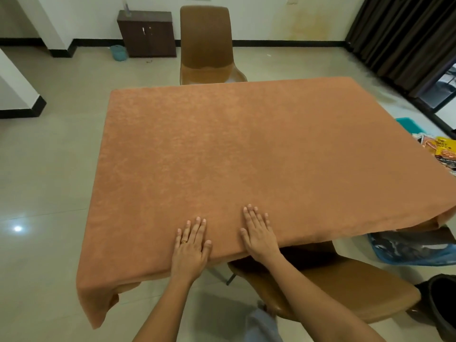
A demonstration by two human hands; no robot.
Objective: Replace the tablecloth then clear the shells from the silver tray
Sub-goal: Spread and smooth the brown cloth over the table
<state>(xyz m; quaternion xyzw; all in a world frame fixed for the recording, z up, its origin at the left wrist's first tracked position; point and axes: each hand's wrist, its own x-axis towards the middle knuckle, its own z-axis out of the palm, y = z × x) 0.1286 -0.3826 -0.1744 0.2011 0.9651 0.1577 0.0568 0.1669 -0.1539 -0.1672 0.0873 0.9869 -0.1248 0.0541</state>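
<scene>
Lying flat: my two hands, side by side but apart, palms down on the tablecloth (246,149) close to its near edge.
Left hand (191,245): fingers straight and slightly spread on the cloth, holding nothing; one gold ring (184,241) on a finger.
Right hand (259,235): fingers straight and slightly spread too, flat on the cloth, holding nothing.
Tablecloth: one, orange-brown, spread over the whole top of the table, which it hides. It drapes over the edges; the near left corner hangs down in a fold and the near right corner is bunched.
Chairs: two, both brown. One chair (206,45) stands at the far side, its seat touching the cloth edge; the other chair (333,287) is at my side, its seat partly under the near edge, just right of my right arm.
Cabinet (148,33): one, dark brown, against the far wall, with one small teal container (119,52) on the floor beside it.
Curtain (404,38): dark, hanging at the far right.
Floor (49,169): pale glossy tiles.
Right of the table, on the floor: one teal tub (409,124), a small pile of printed papers (441,151), one clear bag with blue trim (414,248), and one dark bin (441,299) at the frame edge.
</scene>
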